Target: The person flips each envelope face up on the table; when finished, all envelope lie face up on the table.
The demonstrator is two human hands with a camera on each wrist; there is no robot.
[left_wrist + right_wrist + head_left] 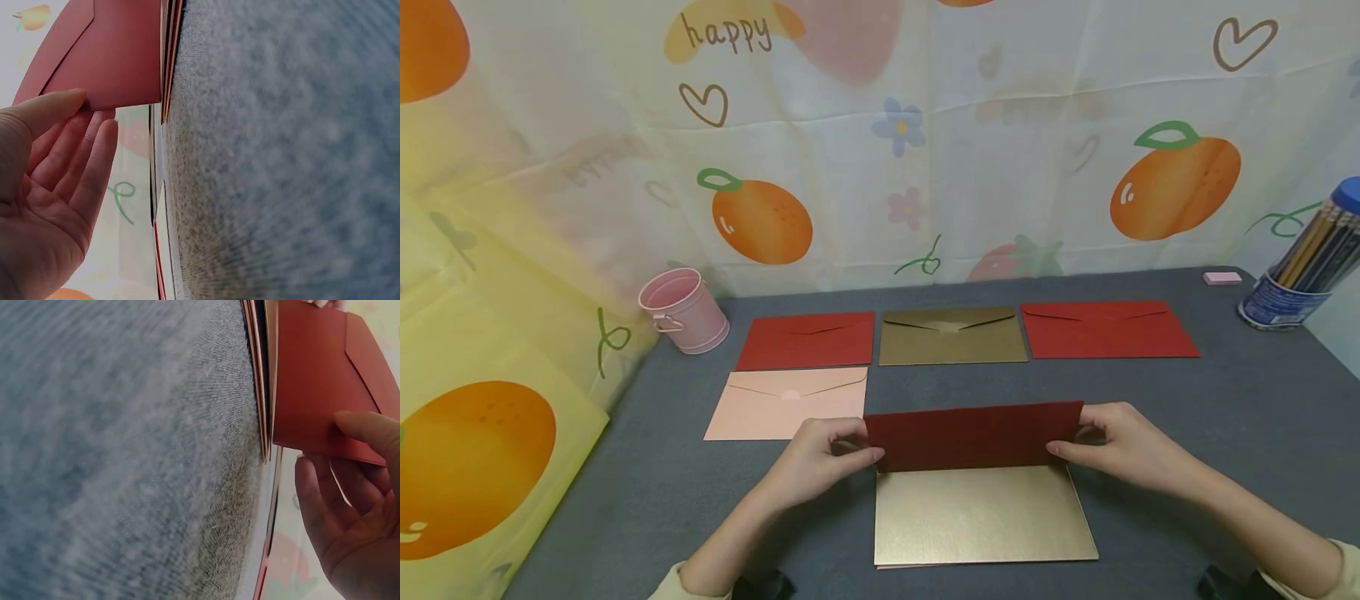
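Both hands hold a dark red envelope (973, 435) upright by its short ends. My left hand (842, 454) pinches the left end between thumb and fingers, and my right hand (1101, 446) pinches the right end. The envelope's lower edge meets the far edge of a gold envelope (981, 517) that tops a small stack near the front. In the left wrist view the left hand (62, 169) has its thumb on the red envelope (112, 56). In the right wrist view the right hand (350, 506) grips the red envelope (315, 381) beside the stack's edge.
On the grey felt table (1225, 417) lie a red envelope (808, 340), a gold envelope (952, 335), another red envelope (1105, 330) and a pink envelope (790, 403). A pink bucket (683, 310) stands back left. A pencil jar (1311, 258) and a pink eraser (1222, 277) are back right.
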